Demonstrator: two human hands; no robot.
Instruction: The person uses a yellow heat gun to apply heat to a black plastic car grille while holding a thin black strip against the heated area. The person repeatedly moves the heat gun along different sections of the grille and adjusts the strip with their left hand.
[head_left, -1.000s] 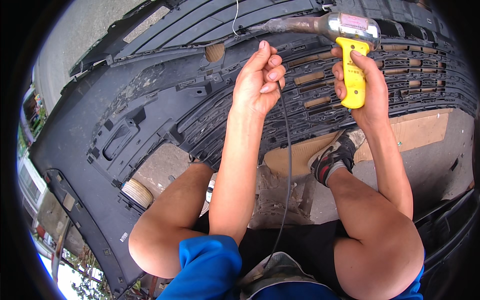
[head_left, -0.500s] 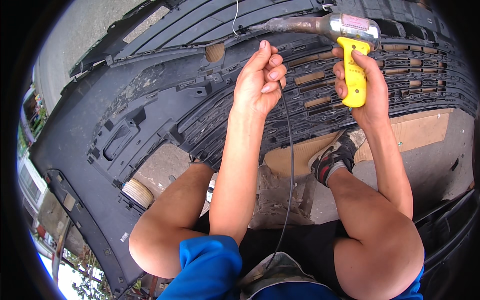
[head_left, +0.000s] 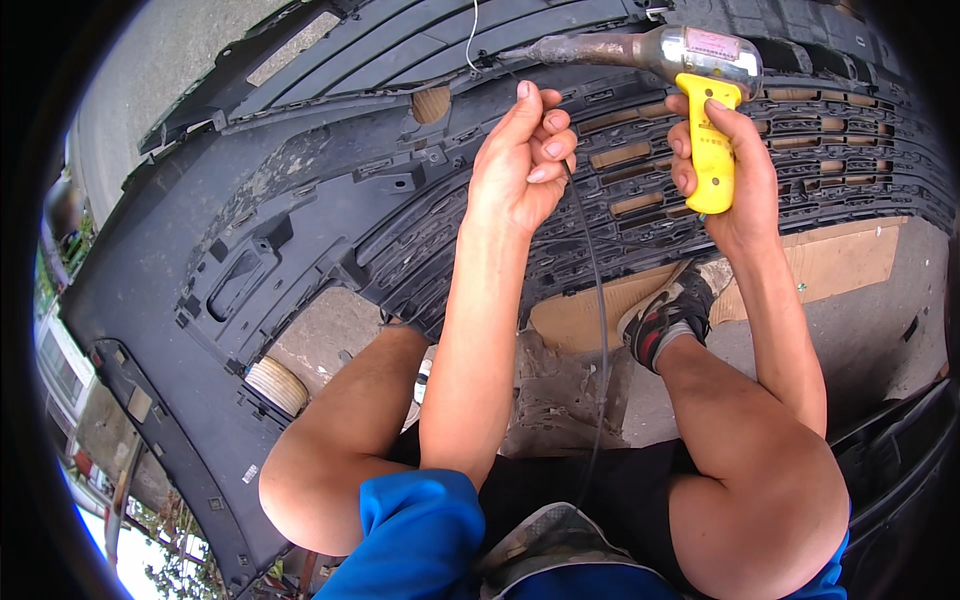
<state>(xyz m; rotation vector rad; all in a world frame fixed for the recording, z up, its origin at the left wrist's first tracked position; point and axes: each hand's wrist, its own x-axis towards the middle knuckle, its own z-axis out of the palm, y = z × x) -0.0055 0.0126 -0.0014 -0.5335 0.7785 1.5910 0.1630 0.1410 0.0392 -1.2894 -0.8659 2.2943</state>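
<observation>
My right hand [head_left: 746, 175] is wrapped round the yellow handle of a hot-air gun [head_left: 700, 55]. Its metal barrel points left, with the narrow nozzle close over the black plastic car bumper [head_left: 300, 205]. In my left hand [head_left: 520, 170], closed fingers pinch a thin black plastic welding rod [head_left: 604, 345]. The rod's long end hangs down from the fingers toward my lap, and its front end runs up near the nozzle tip. The exact contact point there is too small to make out. Just left of the nozzle, a thin white wire [head_left: 470, 45] rises from the bumper.
The bumper's slotted grille [head_left: 640, 180] spreads under both hands. Cardboard [head_left: 840, 262] lies beneath it beside my shoe [head_left: 668, 312]. A pale ribbed roll [head_left: 276, 386] sits by my left knee. Black panels [head_left: 900, 450] stand at the right.
The rod's hanging length has swung to the right below my left hand, whose fingers have shifted very slightly. The hot-air gun and my right hand stay almost in place.
</observation>
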